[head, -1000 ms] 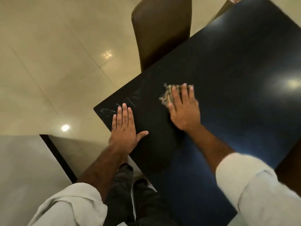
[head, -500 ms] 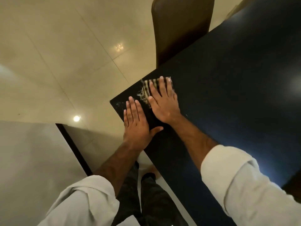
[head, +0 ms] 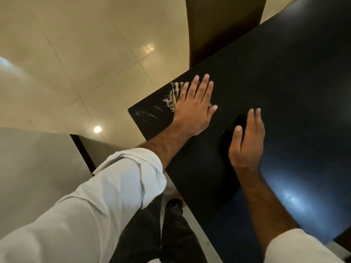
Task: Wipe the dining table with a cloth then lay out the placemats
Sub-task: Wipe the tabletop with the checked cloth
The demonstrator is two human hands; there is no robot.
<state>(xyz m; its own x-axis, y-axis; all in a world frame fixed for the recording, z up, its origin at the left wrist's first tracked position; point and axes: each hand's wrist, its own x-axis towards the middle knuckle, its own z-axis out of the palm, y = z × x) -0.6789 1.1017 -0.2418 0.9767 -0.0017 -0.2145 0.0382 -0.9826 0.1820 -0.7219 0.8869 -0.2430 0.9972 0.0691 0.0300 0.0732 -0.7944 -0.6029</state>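
A striped cloth with a frayed fringe lies near the left corner of the glossy black dining table. My left hand presses flat on it with straight fingers and covers most of it. My right hand is to the right of it, apart from the cloth, fingers straight and thumb out, holding nothing. Whether it touches the tabletop I cannot tell. Pale smears mark the table corner left of the cloth. No placemats are in view.
A brown chair stands tucked against the table's far left edge. Beige floor tiles spread to the left. My dark trousers are close to the table's near edge.
The cloth has passed from under my right hand to under my left hand. My right hand has come off it and moved to the right. The view has shifted closer.
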